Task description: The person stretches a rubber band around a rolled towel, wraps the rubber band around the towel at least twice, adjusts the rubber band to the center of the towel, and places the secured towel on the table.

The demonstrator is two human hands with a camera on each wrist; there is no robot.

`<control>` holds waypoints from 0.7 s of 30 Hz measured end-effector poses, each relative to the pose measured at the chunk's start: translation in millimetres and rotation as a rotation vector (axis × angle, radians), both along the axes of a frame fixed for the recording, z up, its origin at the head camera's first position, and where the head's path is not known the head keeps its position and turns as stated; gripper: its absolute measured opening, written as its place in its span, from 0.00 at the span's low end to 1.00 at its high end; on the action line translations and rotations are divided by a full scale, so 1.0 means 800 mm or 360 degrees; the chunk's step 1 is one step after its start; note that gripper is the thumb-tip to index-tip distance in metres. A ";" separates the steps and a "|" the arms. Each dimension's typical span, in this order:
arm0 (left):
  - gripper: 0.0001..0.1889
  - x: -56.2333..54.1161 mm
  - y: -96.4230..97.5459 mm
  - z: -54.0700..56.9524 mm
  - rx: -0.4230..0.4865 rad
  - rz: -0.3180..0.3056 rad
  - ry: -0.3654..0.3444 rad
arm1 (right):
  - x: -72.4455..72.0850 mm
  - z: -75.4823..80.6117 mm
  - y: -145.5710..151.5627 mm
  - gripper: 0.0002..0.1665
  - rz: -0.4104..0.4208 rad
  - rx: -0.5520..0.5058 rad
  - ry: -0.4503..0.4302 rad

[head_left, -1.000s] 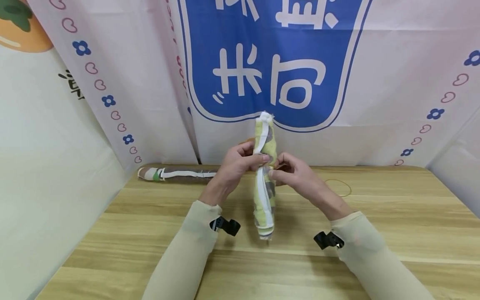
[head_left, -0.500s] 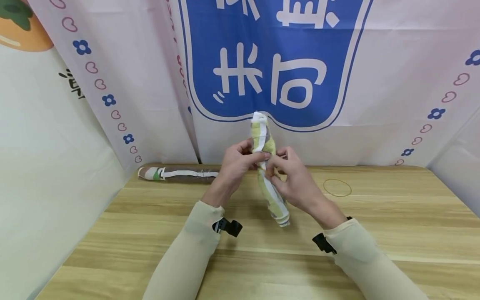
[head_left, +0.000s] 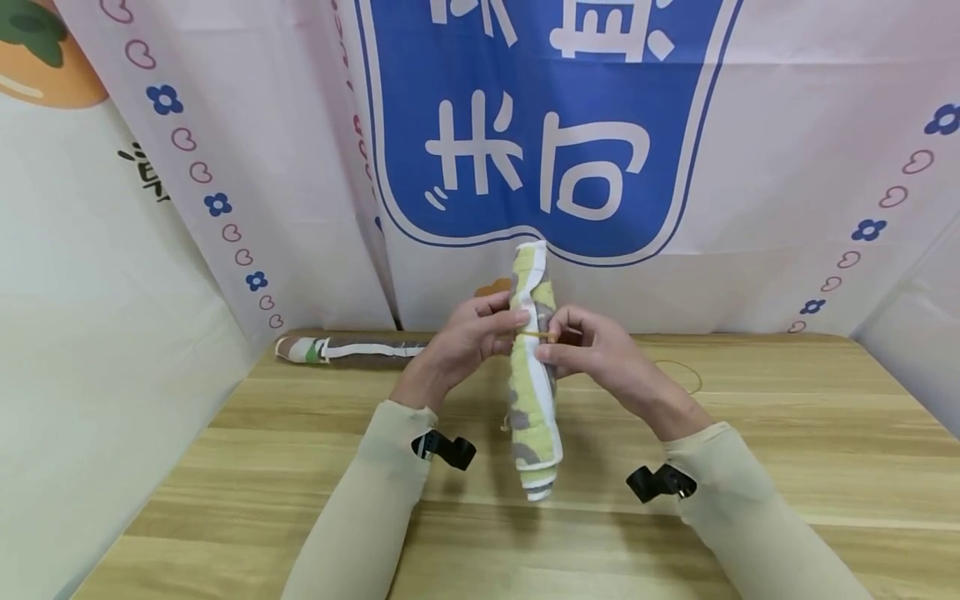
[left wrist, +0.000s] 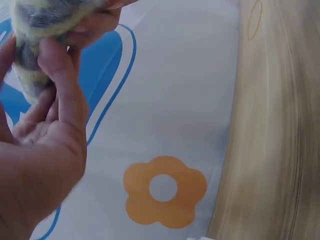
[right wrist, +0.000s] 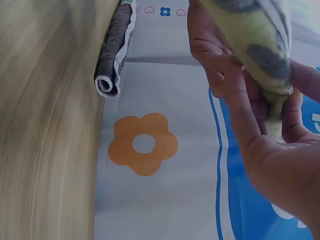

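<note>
A rolled towel, yellow with grey patches and a white edge, stands nearly upright above the table in the head view. My left hand grips its middle from the left, thumb across the front. A thin yellow rubber band crosses the roll at mid-height. At the right side, my right hand pinches the band between thumb and fingers, close against the towel. Both wrist views show the roll's patterned cloth between the hands; the right wrist view shows it narrowed near the fingers.
A brown rolled towel with a white edge lies at the table's back left, partly behind my left arm. Another rubber band lies on the wooden table behind my right wrist. A printed cloth hangs along the back edge.
The roll tilted with its lower end to the right, then returned near upright and turned, showing more yellow cloth. The right hand moved in over the front, then back to the right side with the band.
</note>
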State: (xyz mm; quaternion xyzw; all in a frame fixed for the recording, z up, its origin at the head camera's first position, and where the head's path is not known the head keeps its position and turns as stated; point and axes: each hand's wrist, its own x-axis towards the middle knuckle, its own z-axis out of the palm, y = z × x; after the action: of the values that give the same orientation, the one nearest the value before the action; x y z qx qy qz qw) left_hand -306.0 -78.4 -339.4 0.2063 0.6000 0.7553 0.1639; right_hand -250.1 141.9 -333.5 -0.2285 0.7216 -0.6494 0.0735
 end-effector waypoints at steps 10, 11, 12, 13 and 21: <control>0.24 0.012 0.021 0.004 -0.0252 0.0534 0.0158 | 0.004 -0.008 -0.017 0.20 -0.0330 0.0456 0.0304; 0.25 0.013 0.023 0.005 -0.0254 0.0570 0.0151 | 0.005 -0.009 -0.020 0.20 -0.0384 0.0525 0.0405; 0.25 0.013 0.024 0.005 -0.0256 0.0601 0.0143 | 0.006 -0.009 -0.023 0.20 -0.0422 0.0569 0.0496; 0.25 0.012 0.025 0.004 -0.0261 0.0627 0.0134 | 0.008 -0.010 -0.026 0.20 -0.0463 0.0616 0.0600; 0.22 0.012 0.026 0.000 -0.0233 0.0722 0.0113 | 0.013 -0.017 -0.039 0.19 -0.0544 0.0710 0.1129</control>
State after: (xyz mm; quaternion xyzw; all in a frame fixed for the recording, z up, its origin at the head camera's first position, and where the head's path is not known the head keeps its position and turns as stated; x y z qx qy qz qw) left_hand -296.2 -57.5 -339.5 0.0802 0.6897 0.7195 -0.0168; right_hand -240.0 110.8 -347.2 -0.2931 0.8519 -0.3622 -0.2391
